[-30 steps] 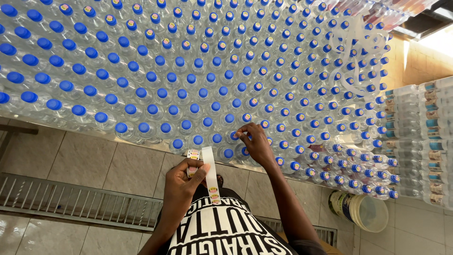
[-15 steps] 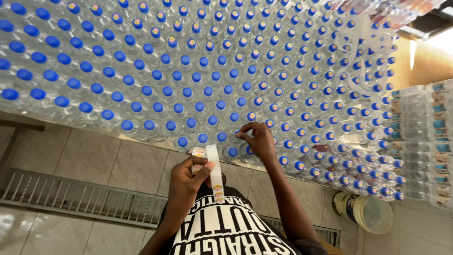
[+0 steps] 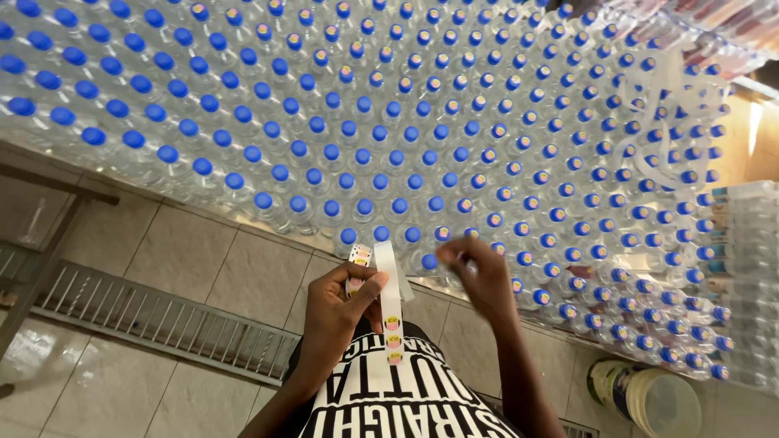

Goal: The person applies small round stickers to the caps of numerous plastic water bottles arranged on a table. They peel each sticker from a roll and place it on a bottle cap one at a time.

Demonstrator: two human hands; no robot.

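A wide field of clear plastic bottles with blue caps (image 3: 341, 130) fills the upper view; many caps toward the right carry small round stickers. My left hand (image 3: 345, 304) holds a white backing strip of round yellow-and-pink stickers (image 3: 391, 304) that hangs down over my shirt. My right hand (image 3: 485, 280) is blurred, with fingers pinched together just below the front row of bottle caps (image 3: 442, 235); whether a sticker is between the fingertips I cannot tell.
Beige floor tiles and a metal drain grate (image 3: 162, 320) lie below the bottles at left. A white bucket (image 3: 649, 397) stands at lower right. Shrink-wrapped bottle packs (image 3: 751, 284) are stacked along the right edge. A grey table leg (image 3: 49, 259) slants at far left.
My right hand has drawn back from the front-row caps toward my body and the sticker strip. My left hand and the strip stay about where they were; the view shifted slightly.
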